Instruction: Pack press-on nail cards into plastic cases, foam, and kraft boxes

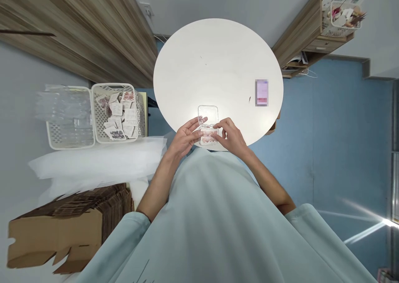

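At the near edge of the round white table, a small clear plastic box (208,115) has its lid raised. In its lower half lies a white card (208,138) with rows of small pinkish pieces, too small to name surely. My left hand (186,137) grips the box from the left, its thumb over the lower half and its fingers behind the lid. From the right, my right hand (231,136) has thumb and fingers bent onto the right edge of the card inside the box.
A phone (262,92) lies at the right of the table (215,58). To the left are a basket of printed cards (136,108), a basket of clear plastic boxes (50,137), white wrapping sheets (102,160) and stacked flat cardboard (62,233). A wooden cabinet stands at right.
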`<state>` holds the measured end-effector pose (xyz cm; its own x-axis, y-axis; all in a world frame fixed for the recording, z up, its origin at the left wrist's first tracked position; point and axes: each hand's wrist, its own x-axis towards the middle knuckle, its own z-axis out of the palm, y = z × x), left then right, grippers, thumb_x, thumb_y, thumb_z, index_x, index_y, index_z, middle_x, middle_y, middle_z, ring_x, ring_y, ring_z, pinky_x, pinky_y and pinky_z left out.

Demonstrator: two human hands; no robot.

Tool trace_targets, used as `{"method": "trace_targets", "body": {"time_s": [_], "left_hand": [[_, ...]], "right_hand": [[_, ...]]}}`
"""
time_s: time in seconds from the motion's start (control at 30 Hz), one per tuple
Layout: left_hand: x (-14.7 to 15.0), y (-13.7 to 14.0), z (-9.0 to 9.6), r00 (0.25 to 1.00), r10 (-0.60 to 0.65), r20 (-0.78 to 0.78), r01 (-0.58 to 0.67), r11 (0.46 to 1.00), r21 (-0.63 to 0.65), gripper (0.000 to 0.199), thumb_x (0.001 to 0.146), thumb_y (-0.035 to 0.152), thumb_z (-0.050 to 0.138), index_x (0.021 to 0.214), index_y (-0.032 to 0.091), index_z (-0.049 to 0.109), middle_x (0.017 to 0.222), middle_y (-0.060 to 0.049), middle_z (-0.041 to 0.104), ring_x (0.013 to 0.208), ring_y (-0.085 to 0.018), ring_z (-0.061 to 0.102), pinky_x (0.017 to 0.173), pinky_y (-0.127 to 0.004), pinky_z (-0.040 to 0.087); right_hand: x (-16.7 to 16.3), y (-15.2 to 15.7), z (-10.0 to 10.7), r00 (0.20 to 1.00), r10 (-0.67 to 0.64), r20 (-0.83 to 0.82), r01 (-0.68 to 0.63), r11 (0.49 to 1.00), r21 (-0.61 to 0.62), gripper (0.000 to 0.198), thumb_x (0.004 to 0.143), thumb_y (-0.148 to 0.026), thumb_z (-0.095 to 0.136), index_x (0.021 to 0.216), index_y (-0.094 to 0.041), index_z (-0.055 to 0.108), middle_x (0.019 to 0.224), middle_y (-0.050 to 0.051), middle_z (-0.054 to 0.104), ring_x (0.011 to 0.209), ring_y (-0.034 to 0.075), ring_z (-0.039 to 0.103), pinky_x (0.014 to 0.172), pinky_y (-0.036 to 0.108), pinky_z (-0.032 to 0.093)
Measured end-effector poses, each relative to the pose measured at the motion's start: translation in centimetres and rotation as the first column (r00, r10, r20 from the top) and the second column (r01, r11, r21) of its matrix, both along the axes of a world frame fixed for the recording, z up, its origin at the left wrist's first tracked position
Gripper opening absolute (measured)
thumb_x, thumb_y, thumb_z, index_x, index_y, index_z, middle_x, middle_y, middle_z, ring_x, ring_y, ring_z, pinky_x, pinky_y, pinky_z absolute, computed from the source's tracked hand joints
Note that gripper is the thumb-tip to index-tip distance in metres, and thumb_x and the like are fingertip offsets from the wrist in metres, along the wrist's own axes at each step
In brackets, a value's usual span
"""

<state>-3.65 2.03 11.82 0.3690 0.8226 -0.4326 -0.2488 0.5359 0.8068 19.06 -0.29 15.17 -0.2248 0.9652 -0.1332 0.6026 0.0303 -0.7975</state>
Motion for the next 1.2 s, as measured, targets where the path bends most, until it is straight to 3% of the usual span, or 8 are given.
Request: {"method": "trace_targets", "body": {"time_s": [0.23,0.4,0.5,0.63,0.73,0.9,1.2], "left_hand": [[0.3,-0.6,0.0,0.999,0.036,0.011,-0.036,0.999,-0.016,0.074,0.079,0.034,0.091,0.147,0.025,0.062,0.161,-0.014,0.056,0.137,-0.035,0.063,0.103,-0.042,0.063],[0.0,-1.0,0.2,0.999,0.041,0.015,-0.041,0.999,-0.025,0.080,0.077,0.035,0.093,0.149,0.023,0.061,0.155,-0.016,0.061,0.140,-0.038,0.061,0.106,-0.047,0.061],[-0.3,-1.3,0.3,0.999,0.033,0.017,-0.033,0.998,-0.045,0.081,0.076,0.035,0.093,0.149,0.022,0.061,0.156,-0.016,0.060,0.141,-0.038,0.060,0.106,-0.047,0.061],[-1.0,-1.9,0.1,1.000,0.023,0.011,-0.023,0.998,-0.065,0.080,0.077,0.034,0.093,0.149,0.022,0.061,0.158,-0.017,0.058,0.141,-0.038,0.060,0.106,-0.047,0.061],[-1.5,-2.3,-0.1,1.000,0.015,0.015,-0.014,0.996,-0.083,0.077,0.078,0.034,0.092,0.148,0.022,0.062,0.157,-0.017,0.059,0.140,-0.038,0.061,0.106,-0.048,0.061],[-2.3,-2.6,0.2,0.999,0.039,0.030,-0.035,0.993,-0.114,0.069,0.081,0.029,0.090,0.144,0.023,0.064,0.165,-0.015,0.052,0.143,-0.034,0.059,0.106,-0.041,0.061],[-2.6,-1.3,-0.4,0.970,0.221,0.100,-0.202,0.964,-0.174,0.051,0.092,0.034,0.081,0.138,0.020,0.067,0.154,-0.014,0.063,0.131,-0.028,0.068,0.101,-0.037,0.062]], "right_hand": [[-0.2,-0.3,-0.2,1.000,-0.006,0.025,0.006,1.000,0.018,0.026,0.101,-0.050,0.069,0.117,-0.031,0.073,0.114,0.006,0.060,0.074,0.016,0.055,0.066,0.032,0.048],[0.1,1.3,-0.8,0.965,-0.235,-0.118,0.240,0.970,0.030,0.038,0.095,-0.062,0.072,0.112,-0.028,0.075,0.108,0.006,0.064,0.077,0.018,0.057,0.072,0.034,0.051],[0.1,3.0,-1.9,0.924,-0.324,-0.203,0.315,0.946,-0.074,0.047,0.094,-0.069,0.067,0.113,-0.026,0.074,0.107,0.006,0.068,0.075,0.017,0.057,0.071,0.034,0.052],[-0.7,4.4,-3.5,0.901,-0.323,-0.290,0.253,0.933,-0.254,0.054,0.092,-0.074,0.065,0.107,-0.024,0.075,0.099,0.005,0.073,0.068,0.016,0.056,0.065,0.033,0.051],[-1.6,4.7,-4.0,0.894,-0.304,-0.330,0.216,0.936,-0.279,0.051,0.094,-0.073,0.063,0.103,-0.024,0.075,0.094,0.003,0.072,0.066,0.015,0.056,0.064,0.033,0.051],[-2.8,5.0,-2.9,0.887,-0.288,-0.360,0.207,0.946,-0.248,0.052,0.094,-0.074,0.063,0.099,-0.024,0.076,0.085,0.001,0.071,0.061,0.014,0.053,0.063,0.032,0.051],[-2.9,3.6,0.9,0.889,-0.162,-0.428,0.148,0.987,-0.065,0.042,0.094,-0.066,0.072,0.106,-0.026,0.082,0.106,0.004,0.070,0.069,0.011,0.055,0.064,0.029,0.049]]}}
